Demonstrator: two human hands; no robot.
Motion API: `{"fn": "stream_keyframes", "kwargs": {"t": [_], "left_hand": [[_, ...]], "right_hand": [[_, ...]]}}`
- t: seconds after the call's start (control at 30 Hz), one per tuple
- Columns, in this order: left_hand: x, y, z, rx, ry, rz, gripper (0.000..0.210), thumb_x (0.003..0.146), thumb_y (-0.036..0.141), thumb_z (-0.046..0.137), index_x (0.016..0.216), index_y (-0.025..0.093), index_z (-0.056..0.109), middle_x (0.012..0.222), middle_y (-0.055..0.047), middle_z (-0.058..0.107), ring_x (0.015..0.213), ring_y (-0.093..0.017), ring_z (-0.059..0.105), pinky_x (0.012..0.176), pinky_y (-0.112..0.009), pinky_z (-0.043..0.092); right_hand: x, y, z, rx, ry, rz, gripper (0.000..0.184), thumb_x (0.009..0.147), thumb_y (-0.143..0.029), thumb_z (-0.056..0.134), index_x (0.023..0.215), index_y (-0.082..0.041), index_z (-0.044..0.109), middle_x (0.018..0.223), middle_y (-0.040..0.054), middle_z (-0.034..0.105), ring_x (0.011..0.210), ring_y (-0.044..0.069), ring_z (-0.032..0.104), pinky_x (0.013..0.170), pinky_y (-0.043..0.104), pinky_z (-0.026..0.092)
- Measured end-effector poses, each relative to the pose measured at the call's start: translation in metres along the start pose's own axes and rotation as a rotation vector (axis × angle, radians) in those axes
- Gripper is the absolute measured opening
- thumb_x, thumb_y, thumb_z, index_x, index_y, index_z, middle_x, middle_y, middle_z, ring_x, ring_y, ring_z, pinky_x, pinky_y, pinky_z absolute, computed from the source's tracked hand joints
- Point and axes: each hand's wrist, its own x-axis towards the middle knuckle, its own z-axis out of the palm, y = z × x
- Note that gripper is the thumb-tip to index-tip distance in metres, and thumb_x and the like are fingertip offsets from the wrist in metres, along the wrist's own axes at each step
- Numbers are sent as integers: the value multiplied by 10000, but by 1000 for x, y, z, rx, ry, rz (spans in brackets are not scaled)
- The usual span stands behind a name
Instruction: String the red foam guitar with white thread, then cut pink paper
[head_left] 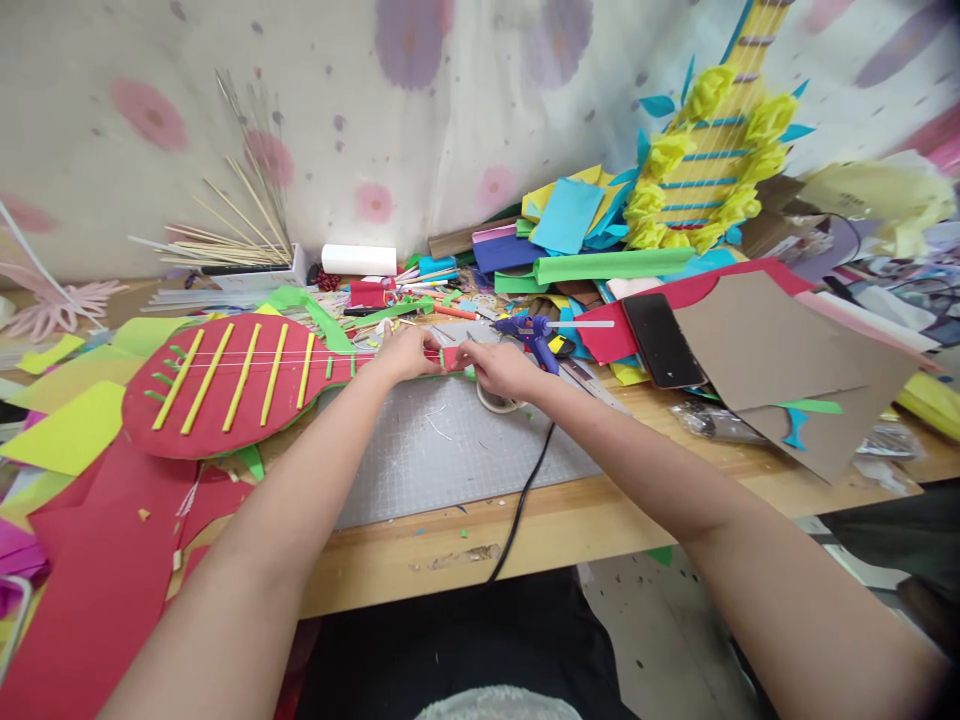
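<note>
A red craft lute (217, 385) made of foam or card lies across the left of the table, with yellow bars, green strips and thin white strings along it. My left hand (409, 355) is closed round its narrow neck, fingers over the strings. Close by, my right hand (504, 368) pinches the red end of the neck between thumb and fingers. Exactly what sits between those fingertips is too small to make out. Just beyond my right hand rests a blue glue gun (529, 332) with a white glue stick in it. A roll of tape (499, 402) is partly under that hand.
Beneath the hands lies a grey cutting mat (442, 460), crossed by a black cable (525, 495). A phone (664, 340) and brown cardboard (780, 370) lie to the right. Behind stands a yellow flowered craft instrument (709, 160). Red sheets (112, 530) cover the left.
</note>
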Motion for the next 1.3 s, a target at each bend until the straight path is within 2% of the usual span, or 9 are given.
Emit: {"fn": "stream_keyframes", "kwargs": {"t": [0.13,0.27,0.47,0.6,0.73,1.0,1.13,1.23,1.3], "left_hand": [[-2,1,-1,9,-4,-1,405,593,467,750,926,240,701,949,-53,712,1040,-298,591,1128,-579,76],[-4,3,-2,22,6,2,401,609,450,751,939,229,695,976,-64,706,1072,-305,574,1122,-582,100],[-11,6,0,25,21,42,423,662,426,721,1025,221,650,1132,-81,658,1167,-312,511,1108,-617,90],[-14,7,0,50,23,67,454,683,419,698,1086,226,620,1187,-91,626,1205,-315,481,1111,-616,73],[-15,9,-1,100,20,84,476,685,427,691,1104,219,604,1225,-107,600,1236,-319,456,1121,-593,65],[-21,7,-8,42,4,86,860,570,425,787,1330,210,448,1243,-128,593,1229,-330,465,1115,-603,52],[-25,-7,-18,-40,54,57,647,656,449,722,1238,227,550,1172,-95,643,1176,-303,519,1101,-554,188],[-26,-18,-26,-126,190,-26,399,763,397,625,1110,199,624,1162,-92,652,1124,-267,561,1042,-471,332],[-27,-25,-29,-160,287,-83,305,802,351,580,1051,186,641,1144,-93,659,1090,-248,581,991,-425,394]], "right_hand": [[1,2,2,228,100,25,385,765,-36,391,1089,-196,524,1070,52,657,943,179,600,744,271,410],[7,1,9,319,157,28,265,766,-65,449,984,-183,542,1041,76,628,920,179,575,765,287,418],[15,1,16,531,196,330,165,776,-150,563,930,-193,524,730,-3,619,663,137,558,639,250,390],[18,2,22,531,297,394,103,774,-231,601,817,-193,515,711,-5,598,644,131,528,625,247,365],[18,1,25,491,344,407,85,809,-276,561,833,-199,534,680,-9,584,625,138,511,630,252,346],[15,1,26,465,410,394,139,856,-299,495,874,-192,582,761,25,624,674,150,533,654,258,347],[12,4,28,459,373,420,164,844,-343,530,824,-199,606,635,-3,574,618,147,510,619,260,334],[9,3,28,492,344,404,195,838,-380,544,823,-202,621,571,-17,531,593,147,506,603,262,339],[8,2,28,532,344,332,187,828,-367,556,887,-202,621,627,-10,559,610,143,516,611,260,365]]}}
